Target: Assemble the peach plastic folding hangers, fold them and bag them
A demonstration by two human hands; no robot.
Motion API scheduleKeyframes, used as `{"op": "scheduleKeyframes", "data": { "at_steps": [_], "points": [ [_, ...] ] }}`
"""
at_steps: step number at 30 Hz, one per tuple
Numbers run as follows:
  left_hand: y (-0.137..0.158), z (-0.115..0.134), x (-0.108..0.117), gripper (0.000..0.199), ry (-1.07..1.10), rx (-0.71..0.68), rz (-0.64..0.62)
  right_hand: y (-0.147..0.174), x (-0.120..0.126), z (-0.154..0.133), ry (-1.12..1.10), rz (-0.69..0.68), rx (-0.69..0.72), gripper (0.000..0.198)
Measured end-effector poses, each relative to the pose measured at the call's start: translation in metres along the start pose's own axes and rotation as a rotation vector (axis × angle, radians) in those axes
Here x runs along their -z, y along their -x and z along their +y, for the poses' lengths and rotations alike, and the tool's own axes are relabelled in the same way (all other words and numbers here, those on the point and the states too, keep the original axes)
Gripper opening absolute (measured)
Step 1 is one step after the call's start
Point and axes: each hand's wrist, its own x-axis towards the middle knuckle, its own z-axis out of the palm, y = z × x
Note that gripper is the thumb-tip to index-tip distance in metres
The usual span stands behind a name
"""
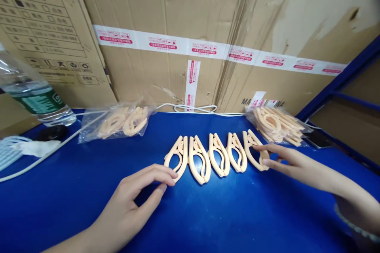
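Observation:
Several beige plastic folding clothes hangers, folded up, lie in a row on the blue table. My left hand [139,193] reaches the leftmost hanger [185,158], its fingertips touching the lower end and the thumb a little apart from it. At the other end of the row, my right hand [292,162] has thumb and fingers around the side of the rightmost hanger [248,151]. Between them lie untouched hangers, among them a second one [193,162], a middle one [212,154] and another beside it [244,160].
Clear bags of beige hangers lie at the back left [118,122] and back right [274,122]. A water bottle [38,99] and white cable [53,152] are at left. A dark phone [319,139] lies by the right bag. Cardboard boxes [166,4] stand behind the table [231,213].

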Motion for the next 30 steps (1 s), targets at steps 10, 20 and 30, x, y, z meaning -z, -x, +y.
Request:
{"op": "scheduleKeyframes", "data": {
  "at_steps": [10,20,30],
  "points": [
    [0.006,0.003,0.000,0.039,-0.358,-0.252,-0.190,0.021,-0.036,-0.027,0.303,-0.003,0.115,0.075],
    [0.002,0.011,-0.031,0.075,-0.724,-0.163,-0.341,-0.004,-0.062,-0.055,0.354,-0.135,0.333,0.081],
    [-0.083,-0.033,0.000,0.064,-0.704,-0.019,-0.490,-0.085,-0.069,-0.058,0.329,-0.121,0.255,0.068]
  ]
}}
